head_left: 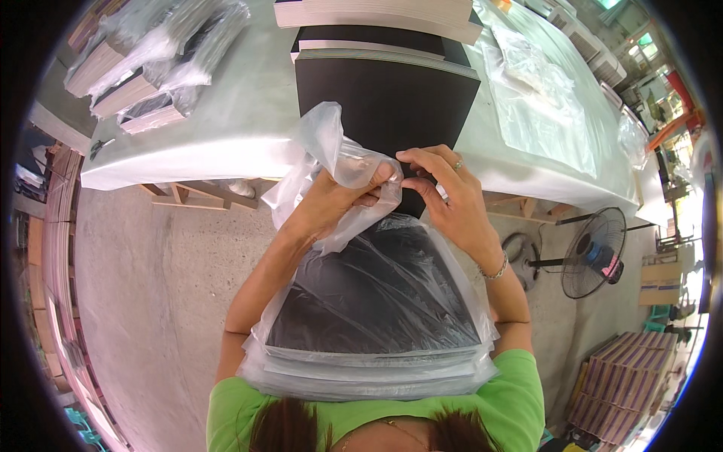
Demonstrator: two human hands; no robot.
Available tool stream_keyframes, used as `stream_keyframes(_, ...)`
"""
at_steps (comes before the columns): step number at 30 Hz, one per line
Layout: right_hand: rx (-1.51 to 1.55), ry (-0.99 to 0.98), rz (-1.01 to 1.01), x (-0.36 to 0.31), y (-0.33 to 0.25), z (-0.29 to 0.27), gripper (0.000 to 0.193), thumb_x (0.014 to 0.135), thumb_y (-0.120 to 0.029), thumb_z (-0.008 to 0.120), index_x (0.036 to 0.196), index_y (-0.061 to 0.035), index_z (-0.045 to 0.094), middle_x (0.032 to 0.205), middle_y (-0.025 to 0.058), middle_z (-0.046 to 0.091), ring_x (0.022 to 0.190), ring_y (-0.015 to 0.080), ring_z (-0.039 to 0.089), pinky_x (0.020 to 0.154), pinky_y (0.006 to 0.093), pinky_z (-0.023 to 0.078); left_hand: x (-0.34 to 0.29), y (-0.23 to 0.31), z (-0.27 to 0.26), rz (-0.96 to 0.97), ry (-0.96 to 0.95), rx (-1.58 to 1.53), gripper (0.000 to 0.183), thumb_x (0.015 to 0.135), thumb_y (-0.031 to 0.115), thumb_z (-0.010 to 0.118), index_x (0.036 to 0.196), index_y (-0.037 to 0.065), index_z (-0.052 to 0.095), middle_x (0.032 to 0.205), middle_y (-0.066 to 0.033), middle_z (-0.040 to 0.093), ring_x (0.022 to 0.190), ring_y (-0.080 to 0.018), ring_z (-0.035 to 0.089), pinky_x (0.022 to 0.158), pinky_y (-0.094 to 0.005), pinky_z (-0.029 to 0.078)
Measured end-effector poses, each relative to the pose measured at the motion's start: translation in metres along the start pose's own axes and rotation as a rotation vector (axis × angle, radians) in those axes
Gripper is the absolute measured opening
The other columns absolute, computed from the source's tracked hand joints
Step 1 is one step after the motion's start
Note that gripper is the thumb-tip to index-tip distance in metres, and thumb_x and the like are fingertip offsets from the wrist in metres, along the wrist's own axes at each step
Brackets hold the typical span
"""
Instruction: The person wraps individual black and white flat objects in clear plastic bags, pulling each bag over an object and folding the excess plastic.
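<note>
My left hand (335, 200) is closed on a bunched clear plastic bag (320, 143), whose loose film spreads around the fingers and wrist. Close beside it, my right hand (448, 184) has its thumb and forefinger apart at the bag's edge; whether they touch the film is hard to make out. Below both hands, against my body, lies a stack of plastic-wrapped black sheets (376, 294) with pale layered edges. Straight ahead, a stack of bare black sheets (384, 94) rests at the table's near edge, partly hidden by my hands and the bag.
More stacked sheets (376, 16) stand behind on the white-covered table (248, 98). Bagged stacks (154, 60) sit at the far left, near small scissors (101, 148). Flat plastic bags (538, 105) lie at the right. A fan (595, 252) and piled cartons (621, 384) occupy the right-hand floor.
</note>
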State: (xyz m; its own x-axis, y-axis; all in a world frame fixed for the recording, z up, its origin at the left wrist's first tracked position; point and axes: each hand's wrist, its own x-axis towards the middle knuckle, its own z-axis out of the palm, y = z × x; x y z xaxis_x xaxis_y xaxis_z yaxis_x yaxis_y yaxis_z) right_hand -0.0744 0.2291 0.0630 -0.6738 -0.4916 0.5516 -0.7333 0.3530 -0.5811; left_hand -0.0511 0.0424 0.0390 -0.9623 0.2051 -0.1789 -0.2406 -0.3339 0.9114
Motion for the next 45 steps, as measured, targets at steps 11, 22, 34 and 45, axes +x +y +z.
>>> stream_keyframes(11,-0.183,0.049,-0.333,0.001,0.009,0.0,0.023,0.068,0.001,0.066,0.09,-0.0055,0.06,0.088,0.0042,0.059,0.081,0.0191,0.056,0.088,0.0401,0.041,-0.001,-0.002,0.002,0.024,-0.115,0.024,0.031,0.074,0.03,0.075,0.085,0.004,0.062,0.075,-0.0005,0.058,0.066,-0.0072,0.052,0.057,-0.0199,0.041)
stream_keyframes(22,-0.181,0.086,-0.326,0.002,0.011,0.006,0.024,0.066,0.004,0.065,0.086,-0.0069,0.062,0.084,0.0019,0.06,0.077,0.0167,0.057,0.087,0.0388,0.04,0.002,-0.004,-0.004,-0.085,-0.149,-0.09,0.031,0.075,0.032,0.073,0.088,0.006,0.06,0.077,0.0019,0.057,0.066,-0.0036,0.049,0.053,-0.0166,0.038)
stream_keyframes(34,0.186,0.111,-0.229,-0.001,0.021,0.021,0.028,0.061,0.014,0.061,0.082,-0.0044,0.06,0.089,0.0062,0.057,0.086,0.0262,0.054,0.076,0.0333,0.044,0.004,-0.012,-0.006,-0.218,-0.274,-0.305,0.033,0.079,0.034,0.069,0.093,0.007,0.056,0.076,0.004,0.053,0.062,0.0,0.048,0.048,-0.0127,0.037)
stream_keyframes(45,0.424,0.085,-0.263,0.002,0.02,0.029,0.015,0.071,0.006,0.06,0.082,-0.0038,0.059,0.092,0.0078,0.057,0.093,0.0248,0.054,0.074,0.0309,0.044,0.008,-0.025,-0.013,-0.201,-0.393,-0.308,0.033,0.078,0.041,0.066,0.08,0.009,0.058,0.067,0.008,0.051,0.049,0.0034,0.044,0.043,-0.0107,0.033)
